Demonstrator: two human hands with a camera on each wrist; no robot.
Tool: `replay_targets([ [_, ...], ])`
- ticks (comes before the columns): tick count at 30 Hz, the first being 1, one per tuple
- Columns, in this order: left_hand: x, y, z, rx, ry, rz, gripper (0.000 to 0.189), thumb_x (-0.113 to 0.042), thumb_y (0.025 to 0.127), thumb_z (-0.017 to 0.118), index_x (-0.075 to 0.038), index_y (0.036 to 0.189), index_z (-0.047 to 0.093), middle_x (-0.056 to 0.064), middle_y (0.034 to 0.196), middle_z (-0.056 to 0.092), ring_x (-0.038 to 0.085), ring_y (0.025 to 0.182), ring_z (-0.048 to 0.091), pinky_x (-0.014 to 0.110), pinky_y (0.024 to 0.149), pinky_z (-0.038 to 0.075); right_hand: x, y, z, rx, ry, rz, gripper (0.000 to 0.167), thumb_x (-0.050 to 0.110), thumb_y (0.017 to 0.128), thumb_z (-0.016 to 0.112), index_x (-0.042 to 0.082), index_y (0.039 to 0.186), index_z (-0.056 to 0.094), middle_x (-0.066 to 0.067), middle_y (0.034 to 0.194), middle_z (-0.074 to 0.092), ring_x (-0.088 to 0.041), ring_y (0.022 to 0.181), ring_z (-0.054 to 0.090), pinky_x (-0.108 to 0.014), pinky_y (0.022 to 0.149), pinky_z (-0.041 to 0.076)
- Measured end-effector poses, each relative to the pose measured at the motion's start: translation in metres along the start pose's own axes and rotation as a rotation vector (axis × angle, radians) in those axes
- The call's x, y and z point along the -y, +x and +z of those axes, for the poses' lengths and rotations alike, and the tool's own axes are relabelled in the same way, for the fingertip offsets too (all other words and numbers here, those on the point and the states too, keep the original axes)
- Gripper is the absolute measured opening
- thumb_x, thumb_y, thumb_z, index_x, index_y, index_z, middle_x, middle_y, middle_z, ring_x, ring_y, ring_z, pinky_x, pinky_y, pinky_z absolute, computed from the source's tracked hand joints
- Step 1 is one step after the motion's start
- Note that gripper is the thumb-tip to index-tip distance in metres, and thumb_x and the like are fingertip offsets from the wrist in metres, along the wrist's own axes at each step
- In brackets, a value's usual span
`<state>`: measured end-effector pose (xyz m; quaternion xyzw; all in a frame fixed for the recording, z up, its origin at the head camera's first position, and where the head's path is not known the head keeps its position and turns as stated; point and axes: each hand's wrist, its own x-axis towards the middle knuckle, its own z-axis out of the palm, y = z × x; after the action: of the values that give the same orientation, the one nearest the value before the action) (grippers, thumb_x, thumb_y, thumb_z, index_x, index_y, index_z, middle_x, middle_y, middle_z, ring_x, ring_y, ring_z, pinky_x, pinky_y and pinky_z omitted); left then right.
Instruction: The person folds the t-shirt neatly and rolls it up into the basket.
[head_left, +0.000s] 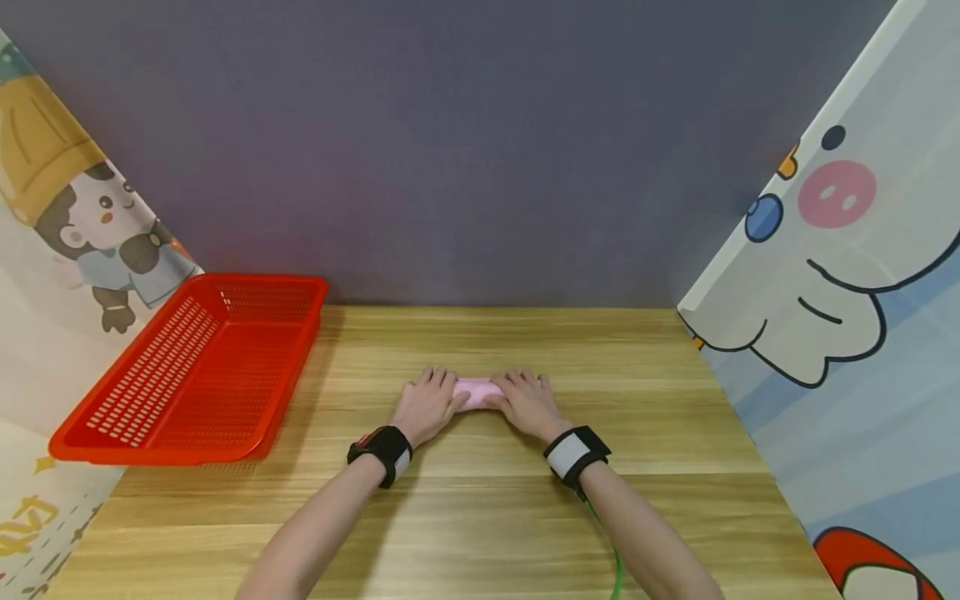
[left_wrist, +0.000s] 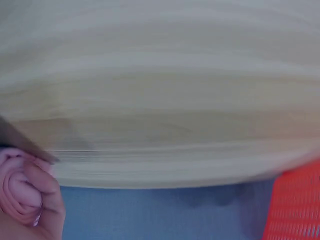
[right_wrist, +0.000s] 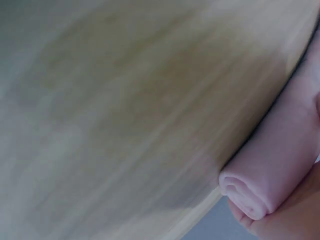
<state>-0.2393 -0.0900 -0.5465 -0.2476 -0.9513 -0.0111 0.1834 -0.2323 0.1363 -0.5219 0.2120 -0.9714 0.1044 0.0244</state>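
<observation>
A pink cloth [head_left: 477,393], rolled into a short cylinder, lies crosswise at the middle of the wooden table. My left hand [head_left: 426,407] grips its left end, and my right hand [head_left: 531,407] grips the right end, thumbs on the near side. From the left wrist, the cloth's coiled end [left_wrist: 19,192] shows in the lower left corner with the left fingers [left_wrist: 52,210] curled round it. The right wrist view has the smooth roll [right_wrist: 275,155] along the lower right, its spiral layers visible, the right hand [right_wrist: 290,215] partly cut off beneath it.
A red perforated plastic basket [head_left: 296,375] sits on the table's left side, with nothing seen inside. Behind the wooden table [head_left: 480,533] rises a grey panel [head_left: 480,150]. Cartoon-printed sheets flank both sides, and a green cable [head_left: 617,571] trails from the right wristband [head_left: 576,456].
</observation>
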Motion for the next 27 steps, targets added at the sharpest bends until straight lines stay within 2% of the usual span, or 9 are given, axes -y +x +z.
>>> replay_targets([
  [4,0.006,-0.006,0.004,-0.073,0.092,0.106,0.061,-0.066,0.096,0.047,-0.014,0.124,0.057,0.006,0.114,0.063,0.024,0.103,0.06,0.035,0.055,0.052,0.0,0.003,-0.002,0.045,0.051,0.038,0.048,0.052,0.103,0.044,0.02,0.135,0.061,-0.01,0.131,0.064,-0.039,0.125,0.055,-0.062,0.099,0.041],
  [9,0.007,-0.003,0.0,-0.096,0.028,0.121,0.052,-0.06,0.096,0.052,-0.012,0.112,0.062,0.005,0.108,0.066,0.023,0.098,0.062,0.034,0.049,0.049,0.0,0.007,-0.005,0.11,0.1,0.096,0.05,0.052,0.106,0.037,0.02,0.138,0.059,-0.011,0.143,0.059,-0.042,0.136,0.049,-0.069,0.109,0.032],
  [13,0.006,0.002,-0.004,-0.052,-0.033,0.095,0.05,-0.059,0.097,0.052,-0.012,0.108,0.065,0.004,0.108,0.068,0.023,0.097,0.062,0.034,0.048,0.048,0.001,0.006,-0.006,0.111,0.089,0.114,0.05,0.051,0.107,0.034,0.022,0.14,0.057,-0.012,0.145,0.057,-0.043,0.138,0.047,-0.07,0.111,0.03],
  [16,0.006,0.004,-0.006,-0.018,-0.062,0.071,0.05,-0.058,0.098,0.051,-0.011,0.106,0.068,0.005,0.109,0.069,0.024,0.097,0.062,0.034,0.047,0.048,0.003,0.003,-0.004,0.064,0.045,0.089,0.052,0.054,0.106,0.036,0.023,0.142,0.055,-0.012,0.141,0.058,-0.042,0.135,0.047,-0.068,0.109,0.032],
  [19,0.006,0.007,-0.008,0.024,-0.092,0.038,0.051,-0.056,0.1,0.05,-0.01,0.105,0.071,0.007,0.114,0.068,0.026,0.1,0.062,0.034,0.048,0.05,0.003,-0.002,-0.002,-0.006,0.006,0.044,0.057,0.059,0.101,0.044,0.022,0.143,0.054,-0.011,0.137,0.058,-0.04,0.132,0.049,-0.066,0.106,0.034],
  [23,0.007,0.012,-0.01,0.115,-0.157,-0.03,0.053,-0.055,0.103,0.045,-0.011,0.107,0.073,0.008,0.119,0.064,0.028,0.105,0.06,0.035,0.053,0.051,0.003,-0.005,-0.001,-0.073,-0.015,-0.009,0.061,0.061,0.095,0.056,0.021,0.142,0.054,-0.01,0.133,0.059,-0.039,0.128,0.05,-0.064,0.103,0.035],
  [27,0.007,0.017,-0.014,0.21,-0.232,-0.073,0.057,-0.056,0.104,0.04,-0.011,0.11,0.074,0.01,0.122,0.061,0.029,0.107,0.06,0.038,0.06,0.054,0.001,-0.004,-0.002,-0.095,-0.031,-0.032,0.054,0.054,0.096,0.058,0.019,0.138,0.058,-0.01,0.127,0.062,-0.038,0.125,0.052,-0.064,0.103,0.037],
])
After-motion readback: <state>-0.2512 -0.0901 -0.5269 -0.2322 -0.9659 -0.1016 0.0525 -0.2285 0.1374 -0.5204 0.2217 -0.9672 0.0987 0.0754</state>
